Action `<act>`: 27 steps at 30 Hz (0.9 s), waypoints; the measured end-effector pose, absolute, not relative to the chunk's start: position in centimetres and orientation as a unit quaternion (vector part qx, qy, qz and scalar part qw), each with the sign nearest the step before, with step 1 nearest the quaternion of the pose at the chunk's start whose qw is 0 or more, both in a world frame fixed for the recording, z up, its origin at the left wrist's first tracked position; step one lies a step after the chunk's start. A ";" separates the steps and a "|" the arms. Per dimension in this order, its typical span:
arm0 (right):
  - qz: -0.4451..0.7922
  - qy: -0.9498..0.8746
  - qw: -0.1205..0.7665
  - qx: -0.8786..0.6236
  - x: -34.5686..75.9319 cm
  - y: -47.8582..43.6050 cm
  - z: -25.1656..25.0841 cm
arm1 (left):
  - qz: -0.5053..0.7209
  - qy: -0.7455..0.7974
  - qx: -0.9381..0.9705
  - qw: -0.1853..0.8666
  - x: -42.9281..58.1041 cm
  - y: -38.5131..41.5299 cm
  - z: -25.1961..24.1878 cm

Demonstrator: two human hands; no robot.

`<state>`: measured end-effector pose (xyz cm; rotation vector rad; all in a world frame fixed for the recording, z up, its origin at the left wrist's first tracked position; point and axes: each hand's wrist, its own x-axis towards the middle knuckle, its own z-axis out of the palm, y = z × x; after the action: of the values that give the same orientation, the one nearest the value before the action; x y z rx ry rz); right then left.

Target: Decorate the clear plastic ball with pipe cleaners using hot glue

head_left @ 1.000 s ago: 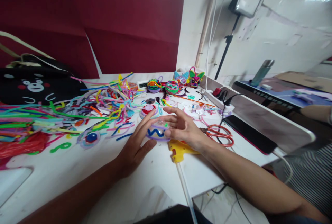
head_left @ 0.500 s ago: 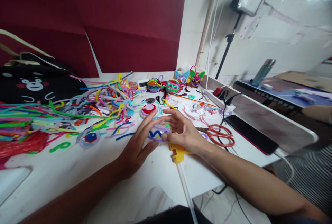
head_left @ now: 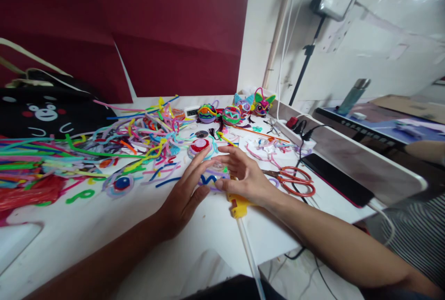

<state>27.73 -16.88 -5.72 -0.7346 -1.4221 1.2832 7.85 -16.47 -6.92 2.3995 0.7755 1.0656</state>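
Observation:
My left hand [head_left: 182, 197] and my right hand [head_left: 245, 175] cup a small clear ball [head_left: 211, 175] wrapped in purple and blue pipe cleaner, just above the white table [head_left: 104, 226]. Both hands grip it from opposite sides with curved fingers. A yellow glue gun [head_left: 237, 205] lies directly under my right wrist. A similar ball with red and white wrapping [head_left: 199, 147] sits just beyond my fingers.
A big tangle of coloured pipe cleaners [head_left: 104, 144] covers the left of the table. Finished decorated balls [head_left: 231, 114] stand at the back. Red scissors [head_left: 295, 180], a phone on a cable [head_left: 335, 180], a power strip [head_left: 295, 128] and a black bear bag [head_left: 48, 112] surround them.
Both hands with the ball have sunk slightly toward the table; my right thumb has slid down over the ball's front.

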 end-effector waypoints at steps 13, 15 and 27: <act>0.501 -0.624 0.512 -0.311 27.7 -17.2 -5.5 | 0.378 0.303 0.844 0.231 8.1 -16.9 -6.4; 0.500 -0.627 0.509 -0.313 27.8 -17.3 -5.4 | 0.379 0.303 0.843 0.234 8.0 -16.8 -6.4; 0.447 -0.672 0.509 -0.299 27.6 -17.6 -5.4 | 0.395 0.276 0.848 0.222 8.0 -16.6 -6.9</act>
<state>27.64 -17.60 -5.44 -0.7204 -1.6175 1.0777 7.97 -16.56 -6.87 2.3426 0.7626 1.0901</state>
